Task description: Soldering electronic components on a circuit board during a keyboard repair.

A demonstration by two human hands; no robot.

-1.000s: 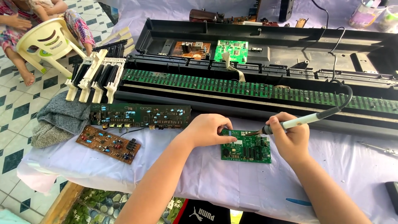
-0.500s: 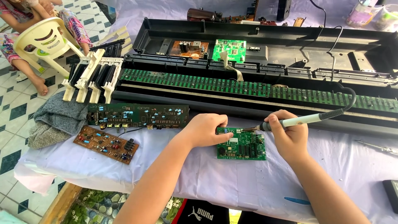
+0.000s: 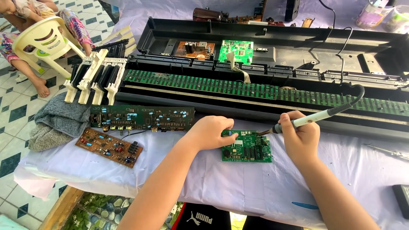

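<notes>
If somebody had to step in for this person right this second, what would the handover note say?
Left hand: rests on the upper left corner of the small green circuit board, steadying it flat on the white cloth.
Right hand: grips the soldering iron, tip at the board's upper edge; whether it touches is too small to tell.
Nearby: a long dark circuit board and a brown circuit board lie to the left, apart from the hands. The opened keyboard case sits behind.
Done: case opened, boards laid out.
Left: the soldering on the small board looks under way; how far cannot be seen.
</notes>
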